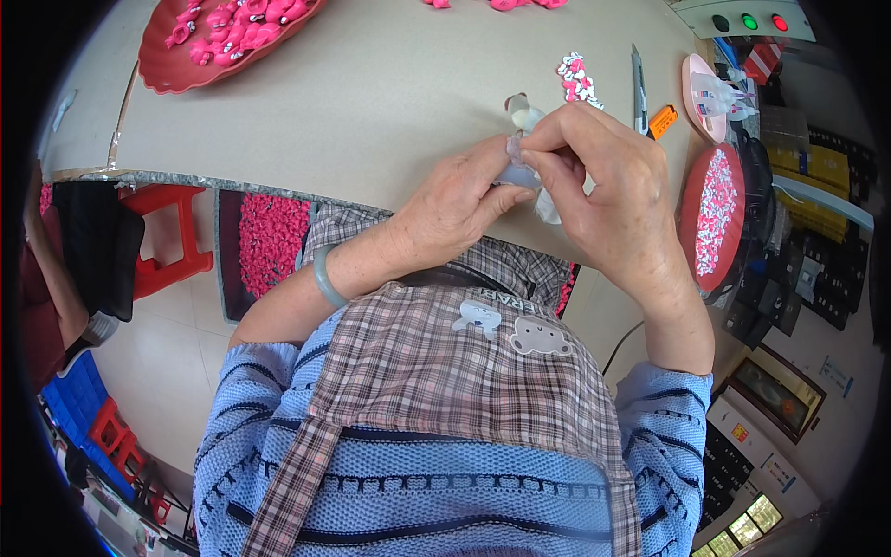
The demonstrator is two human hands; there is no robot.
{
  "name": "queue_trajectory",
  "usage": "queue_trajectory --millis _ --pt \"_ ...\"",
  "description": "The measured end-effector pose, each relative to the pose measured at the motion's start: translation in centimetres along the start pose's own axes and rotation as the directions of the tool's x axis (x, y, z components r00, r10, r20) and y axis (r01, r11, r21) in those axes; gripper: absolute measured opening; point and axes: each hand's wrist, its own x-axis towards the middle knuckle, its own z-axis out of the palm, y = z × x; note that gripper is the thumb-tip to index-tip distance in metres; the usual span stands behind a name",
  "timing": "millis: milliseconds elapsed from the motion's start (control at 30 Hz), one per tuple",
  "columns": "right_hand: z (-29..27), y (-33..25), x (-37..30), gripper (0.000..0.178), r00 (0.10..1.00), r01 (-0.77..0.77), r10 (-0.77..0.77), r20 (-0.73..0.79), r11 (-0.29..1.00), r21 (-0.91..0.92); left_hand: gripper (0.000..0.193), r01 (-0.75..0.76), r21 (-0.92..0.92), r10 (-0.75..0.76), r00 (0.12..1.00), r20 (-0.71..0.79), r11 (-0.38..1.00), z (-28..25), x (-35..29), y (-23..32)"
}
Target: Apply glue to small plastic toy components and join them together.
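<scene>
My left hand (455, 200) is closed, its fingertips around a pale, translucent piece (515, 176) whose kind I cannot make out. My right hand (608, 176) meets it there, with thumb and forefinger pinched at the same spot. Beyond the fingertips a whitish bit with a dark reddish end (522, 111) sticks out, and below them another whitish part shows. The fingers hide most of what lies between the hands. Just past my right hand lies a small heap of pink and white pieces (577, 82) on the table.
A utility knife (642, 107) with an orange end lies right of the heap. Farther right stand a pink dish of squeeze bottles (715, 97) and a red tray of pink-white pieces (687, 218). A red bowl (172, 79) holds pink figures. Below the table edge (260, 190) stands a bin (227, 297).
</scene>
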Motion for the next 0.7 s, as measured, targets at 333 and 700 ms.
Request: queue_trajectory --millis 333,700 --pt "-0.2 2.0 -1.1 0.013 0.958 -0.118 0.273 -0.092 0.662 0.740 0.030 0.100 -0.141 -0.098 0.995 0.020 0.985 -0.3 0.1 -0.5" --pt "1.5 4.0 -1.8 0.022 0.979 -0.130 0.188 -0.084 0.879 0.459 0.031 0.133 -0.200 -0.121 0.990 0.069 0.971 -0.8 0.3 0.2"
